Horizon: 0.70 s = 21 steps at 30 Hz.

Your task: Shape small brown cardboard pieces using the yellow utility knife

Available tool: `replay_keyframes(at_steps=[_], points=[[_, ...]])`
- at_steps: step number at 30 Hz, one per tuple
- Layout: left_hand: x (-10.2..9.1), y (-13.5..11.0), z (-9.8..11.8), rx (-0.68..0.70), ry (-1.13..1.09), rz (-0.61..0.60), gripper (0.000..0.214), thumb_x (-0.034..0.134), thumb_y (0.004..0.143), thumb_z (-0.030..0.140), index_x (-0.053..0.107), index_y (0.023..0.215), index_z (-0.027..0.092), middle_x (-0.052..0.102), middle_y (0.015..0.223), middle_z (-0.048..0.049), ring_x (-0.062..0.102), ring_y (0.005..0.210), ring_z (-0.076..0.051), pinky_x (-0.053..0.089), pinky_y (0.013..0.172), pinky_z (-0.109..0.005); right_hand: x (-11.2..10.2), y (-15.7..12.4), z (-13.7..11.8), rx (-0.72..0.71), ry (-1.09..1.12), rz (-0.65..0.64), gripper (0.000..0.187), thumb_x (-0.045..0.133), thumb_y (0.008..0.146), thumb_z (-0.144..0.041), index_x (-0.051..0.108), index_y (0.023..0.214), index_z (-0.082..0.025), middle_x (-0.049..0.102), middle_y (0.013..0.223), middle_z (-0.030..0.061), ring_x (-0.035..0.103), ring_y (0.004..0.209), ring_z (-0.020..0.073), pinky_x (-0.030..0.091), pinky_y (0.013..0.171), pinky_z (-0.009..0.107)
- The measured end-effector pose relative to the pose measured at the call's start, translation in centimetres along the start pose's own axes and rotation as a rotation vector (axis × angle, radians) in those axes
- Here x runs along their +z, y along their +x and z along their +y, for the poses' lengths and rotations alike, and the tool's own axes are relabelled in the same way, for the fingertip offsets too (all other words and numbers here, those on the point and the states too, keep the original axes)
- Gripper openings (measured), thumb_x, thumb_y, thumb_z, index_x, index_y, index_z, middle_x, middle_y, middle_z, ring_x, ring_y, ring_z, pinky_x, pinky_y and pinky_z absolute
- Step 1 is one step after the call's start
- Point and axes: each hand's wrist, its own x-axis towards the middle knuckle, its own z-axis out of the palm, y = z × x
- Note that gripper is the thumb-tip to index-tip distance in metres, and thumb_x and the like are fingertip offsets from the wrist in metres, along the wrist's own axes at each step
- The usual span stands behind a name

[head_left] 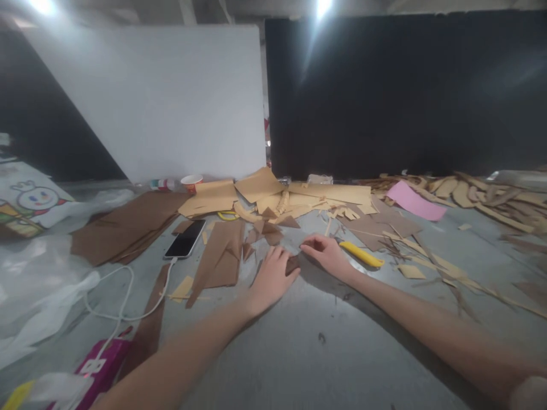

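Observation:
My left hand (273, 278) is closed around a small brown piece of sheet material (292, 264), held down close to the grey table (307, 347). To its right, my right hand (328, 257) has its thumb and fingers pinched together; what they hold, if anything, is too small to make out. A yellow-handled tool (361, 254), which looks like a cutter, lies just beside my right hand. Beyond my left hand sit several brown triangular scraps (271, 232). A larger brown sheet (221, 256) with a folded look lies to the left.
A phone (186, 239) charges by a white cable (130, 290) from a purple power strip (100, 364). Brown sheets (132, 222), tan sheets (213, 196), a paper cup (192, 183), a pink sheet (415, 201) and curled strips (470, 193) line the back. Plastic bags (38, 296) lie left.

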Motion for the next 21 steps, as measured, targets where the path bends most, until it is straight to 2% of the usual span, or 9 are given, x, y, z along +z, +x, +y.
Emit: replay_keyframes(at_steps=[2, 4, 8, 12, 14, 19, 21], points=[[-0.2, 0.0, -0.1, -0.017, -0.101, 0.004, 0.019, 0.070, 0.098, 0.028, 0.066, 0.116, 0.023, 0.068, 0.121, -0.0086, 0.061, 0.123, -0.030, 0.049, 0.106, -0.043, -0.1, -0.3, -0.2, -0.036, 0.007, 0.010, 0.031, 0.069, 0.096, -0.052, 0.071, 0.093, -0.021, 0.069, 0.088, 0.0031, 0.062, 0.081, 0.0186, 0.052, 0.077, 0.033], [-0.3, 0.0, -0.1, -0.068, -0.206, 0.002, 0.024, 0.067, 0.101, 0.033, 0.065, 0.123, 0.025, 0.071, 0.125, -0.0077, 0.065, 0.122, -0.028, 0.049, 0.105, -0.041, -0.2, -0.4, -0.5, 0.018, 0.080, -0.005, 0.031, 0.066, 0.098, -0.053, 0.068, 0.097, -0.022, 0.070, 0.084, 0.0025, 0.064, 0.078, 0.0186, 0.053, 0.074, 0.032], [-0.4, -0.1, -0.2, -0.183, -0.276, -0.029, 0.041, 0.066, 0.101, 0.047, 0.060, 0.137, 0.029, 0.074, 0.129, -0.0081, 0.071, 0.118, -0.030, 0.051, 0.098, -0.041, -0.2, -0.5, -0.8, 0.123, 0.193, -0.060, 0.034, 0.065, 0.098, -0.057, 0.065, 0.096, -0.024, 0.071, 0.075, 0.0007, 0.065, 0.065, 0.0173, 0.053, 0.063, 0.031], [-0.6, -0.1, -0.1, -0.231, -0.332, -0.032, 0.063, 0.067, 0.100, 0.050, 0.043, 0.154, 0.028, 0.076, 0.119, -0.0092, 0.074, 0.113, -0.030, 0.053, 0.091, -0.038, -0.1, -0.6, -0.7, 0.135, 0.268, -0.093, 0.037, 0.073, 0.092, -0.060, 0.067, 0.093, -0.023, 0.072, 0.073, 0.0002, 0.065, 0.061, 0.0169, 0.054, 0.062, 0.031], [-0.6, 0.0, -0.2, -0.228, -0.360, -0.028, 0.061, 0.067, 0.099, 0.051, 0.045, 0.152, 0.028, 0.076, 0.117, -0.0087, 0.074, 0.112, -0.029, 0.053, 0.092, -0.037, -0.2, -0.6, -0.8, 0.135, 0.263, -0.115, 0.037, 0.071, 0.093, -0.061, 0.068, 0.093, -0.023, 0.073, 0.073, 0.0006, 0.065, 0.061, 0.0171, 0.054, 0.062, 0.031], [-0.6, 0.1, -0.3, -0.184, -0.384, -0.033, 0.038, 0.066, 0.100, 0.045, 0.058, 0.133, 0.029, 0.077, 0.110, -0.0040, 0.075, 0.101, -0.024, 0.054, 0.087, -0.033, -0.4, -0.6, -1.3, 0.100, 0.250, -0.151, 0.039, 0.062, 0.101, -0.060, 0.067, 0.087, -0.023, 0.072, 0.075, 0.0016, 0.062, 0.063, 0.0158, 0.050, 0.061, 0.029], [-0.7, 0.2, -0.2, -0.168, -0.375, -0.040, 0.035, 0.066, 0.100, 0.043, 0.059, 0.131, 0.028, 0.076, 0.107, -0.0030, 0.075, 0.097, -0.023, 0.054, 0.085, -0.032, -0.5, -0.6, -1.6, 0.099, 0.260, -0.155, 0.038, 0.063, 0.100, -0.058, 0.067, 0.087, -0.023, 0.072, 0.074, 0.0010, 0.062, 0.061, 0.0155, 0.050, 0.061, 0.029]])
